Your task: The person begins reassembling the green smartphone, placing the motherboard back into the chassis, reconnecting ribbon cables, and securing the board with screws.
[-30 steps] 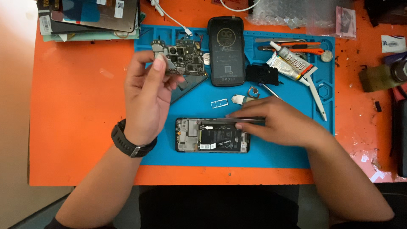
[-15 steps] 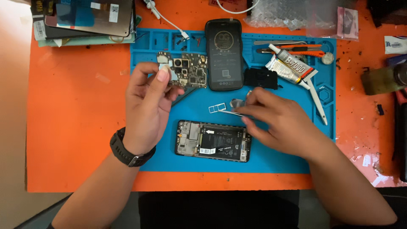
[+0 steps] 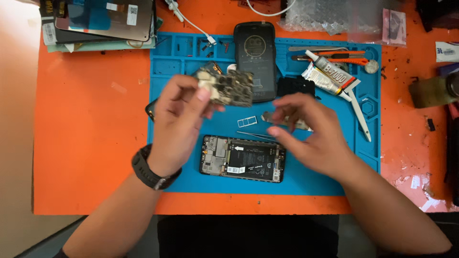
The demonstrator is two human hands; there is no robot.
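Observation:
My left hand (image 3: 179,119), with a black watch on its wrist, holds a small circuit board (image 3: 227,88) up above the blue work mat (image 3: 177,62). An opened phone (image 3: 243,159) with its back off lies flat on the mat below both hands. My right hand (image 3: 311,136) hovers to the right of the board with fingers apart and nothing in them. Thin tweezers (image 3: 254,135) lie on the mat just beside its thumb. A small white card tray (image 3: 247,121) sits between the hands, and a metal shield piece (image 3: 299,125) lies partly under the right fingers.
A black phone (image 3: 255,55) lies at the mat's top centre, with a glue tube (image 3: 330,76) and orange-handled tools (image 3: 334,56) to its right. A stack of screens and boxes (image 3: 103,21) sits top left on the orange table (image 3: 91,143). Bubble wrap (image 3: 325,16) is top right.
My right hand left the opened phone and rose toward the mat's middle; the tweezers now lie on the mat. My left hand brought the circuit board lower and to the right.

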